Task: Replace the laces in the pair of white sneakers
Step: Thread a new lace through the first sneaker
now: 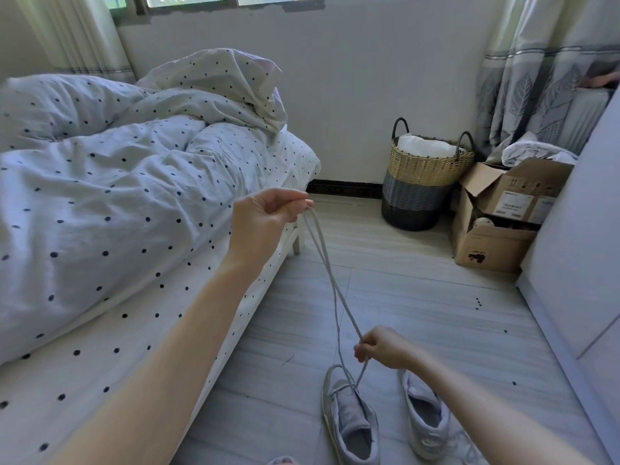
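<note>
Left hand [265, 218] raised, fingertips pinching both ends of lace [330, 283] (judged: drawn taut to even the lengths); right hand [380, 347] lower, pinching one strand just above left sneaker [349, 421]. Lace running down into that shoe; right sneaker [426, 417] just beside it on floor [419, 297], near bed [100, 297].

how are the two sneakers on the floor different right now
The left sneaker has a lace running up from its front to the left hand and right hand, both pinching it; the right sneaker is tied to neither hand. The left sneaker's tongue area lies open, while the right sneaker is partly hidden behind the right forearm. Both are white, standing upright, toes pointing away.
</note>
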Available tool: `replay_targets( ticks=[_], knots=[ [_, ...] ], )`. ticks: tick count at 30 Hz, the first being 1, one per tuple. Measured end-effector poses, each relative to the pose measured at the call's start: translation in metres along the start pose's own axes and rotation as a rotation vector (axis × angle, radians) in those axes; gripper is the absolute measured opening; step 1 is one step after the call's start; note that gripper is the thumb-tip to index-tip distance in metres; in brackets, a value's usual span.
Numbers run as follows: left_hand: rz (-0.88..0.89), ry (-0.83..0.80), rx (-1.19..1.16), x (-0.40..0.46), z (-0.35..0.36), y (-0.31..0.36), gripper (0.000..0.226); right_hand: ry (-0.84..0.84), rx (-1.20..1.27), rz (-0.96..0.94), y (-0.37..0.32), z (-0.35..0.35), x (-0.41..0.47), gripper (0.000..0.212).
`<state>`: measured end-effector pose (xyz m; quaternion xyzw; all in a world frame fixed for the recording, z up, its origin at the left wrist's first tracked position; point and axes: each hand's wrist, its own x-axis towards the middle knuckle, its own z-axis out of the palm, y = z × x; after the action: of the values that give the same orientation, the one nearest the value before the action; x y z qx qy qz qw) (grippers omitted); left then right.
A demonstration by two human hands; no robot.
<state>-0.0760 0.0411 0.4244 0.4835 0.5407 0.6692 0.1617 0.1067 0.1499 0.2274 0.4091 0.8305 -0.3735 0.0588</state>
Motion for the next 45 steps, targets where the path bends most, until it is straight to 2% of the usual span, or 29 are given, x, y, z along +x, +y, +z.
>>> replay_targets(
  ticks=[5, 9, 14, 18, 20, 22, 28, 30, 33, 36, 41, 45],
  knots=[
    [0.030, -0.012, 0.017, 0.013, 0.003, 0.001, 0.016, 0.117, 0.110, -0.006, 0.000, -0.011, 0.005, 0.038],
    [0.042, -0.024, -0.002, 0.014, 0.006, 0.008, 0.017, 0.255, 0.219, -0.084, -0.011, -0.018, -0.001, 0.038],
    [0.075, -0.049, -0.010, 0.012, 0.011, 0.023, 0.018, 0.406, 0.220, -0.160, -0.028, -0.026, -0.009, 0.038],
    [0.095, -0.070, 0.001, 0.010, 0.016, 0.029, 0.018, 0.301, 0.190, -0.163, -0.036, -0.031, -0.012, 0.037],
    [0.104, -0.083, -0.005, 0.009, 0.017, 0.029, 0.018, 0.404, 0.236, -0.166, -0.033, -0.034, -0.011, 0.038],
    [0.095, -0.086, -0.010, 0.007, 0.018, 0.029, 0.018, 0.420, 0.309, -0.167, -0.033, -0.037, -0.016, 0.038],
    [0.116, -0.055, -0.013, 0.014, 0.027, 0.037, 0.020, 0.255, 0.241, -0.047, -0.035, -0.058, -0.024, 0.030],
    [0.136, -0.077, 0.052, 0.015, 0.033, 0.037, 0.021, 0.225, 0.258, -0.106, -0.039, -0.059, -0.032, 0.032],
    [0.115, -0.099, 0.109, 0.020, 0.041, 0.036, 0.021, 0.160, 0.525, -0.241, -0.061, -0.065, -0.047, 0.031],
    [0.149, -0.154, 0.237, 0.030, 0.044, 0.045, 0.014, 0.198, 0.689, -0.363, -0.082, -0.082, -0.060, 0.022],
    [0.254, -0.224, 0.424, 0.038, 0.048, 0.060, 0.011, 0.324, 0.784, -0.445, -0.103, -0.109, -0.075, 0.019],
    [0.301, -0.317, 0.538, 0.044, 0.050, 0.068, 0.013, 0.358, 0.719, -0.458, -0.111, -0.119, -0.080, 0.014]
  ],
)
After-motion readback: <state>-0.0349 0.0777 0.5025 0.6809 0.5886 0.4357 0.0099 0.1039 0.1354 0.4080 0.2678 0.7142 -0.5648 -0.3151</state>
